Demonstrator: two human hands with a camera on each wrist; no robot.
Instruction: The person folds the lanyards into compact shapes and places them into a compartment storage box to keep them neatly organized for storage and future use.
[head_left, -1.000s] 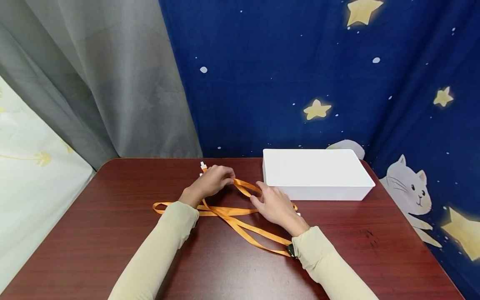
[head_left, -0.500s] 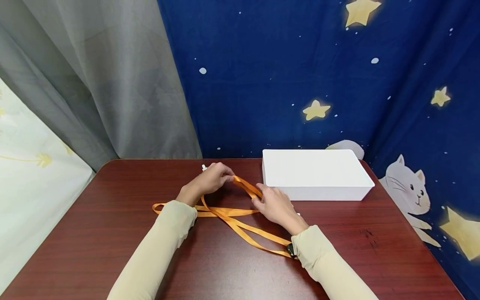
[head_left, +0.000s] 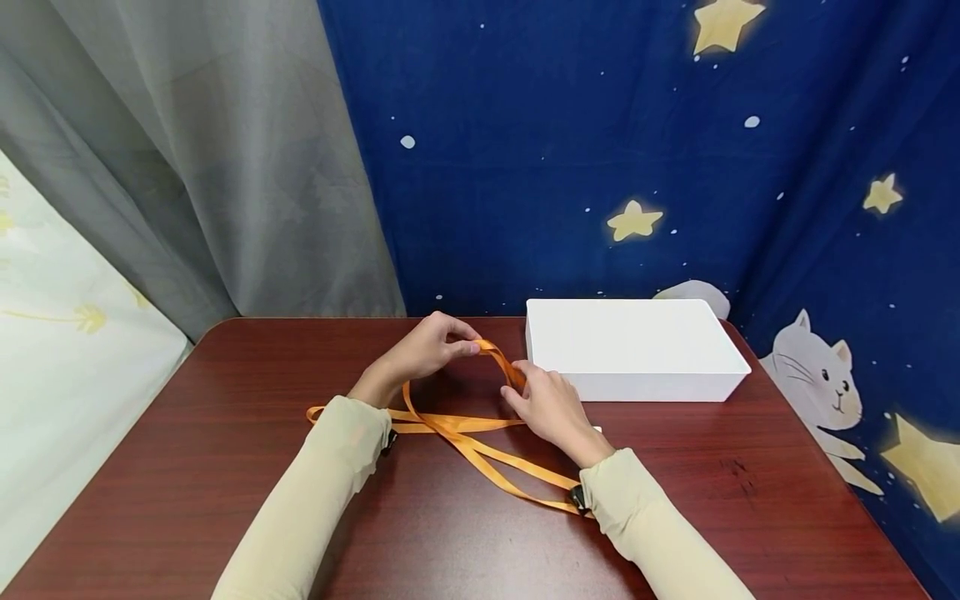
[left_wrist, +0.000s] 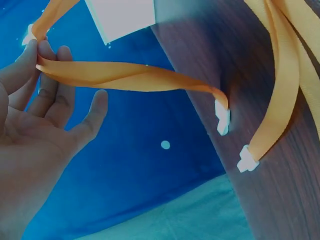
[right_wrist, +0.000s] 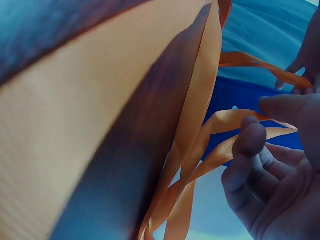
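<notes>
An orange ribbon lanyard (head_left: 492, 353) stretches between both hands above the table. My left hand (head_left: 431, 348) pinches it between thumb and fingertips, as the left wrist view also shows. From that pinch a length of strap (left_wrist: 125, 76) runs to a white plastic clip (left_wrist: 222, 118). My right hand (head_left: 551, 407) holds the lanyard's other part with thumb and curled fingers; in the right wrist view the straps (right_wrist: 232, 120) pass between its fingertips. More orange lanyard (head_left: 480, 452) lies in crossing loops on the table under both hands, with another white clip (left_wrist: 247, 159).
A white box (head_left: 637, 337) stands at the back right of the dark red wooden table (head_left: 450, 542), just beyond my right hand. A grey curtain (head_left: 277, 167) and a blue starry curtain (head_left: 525, 167) hang behind the table's back edge.
My left hand has risen slightly and moved a little right, lifting the held strap into an arch. The white clip beside it is now hidden in the head view. The right hand has barely moved.
</notes>
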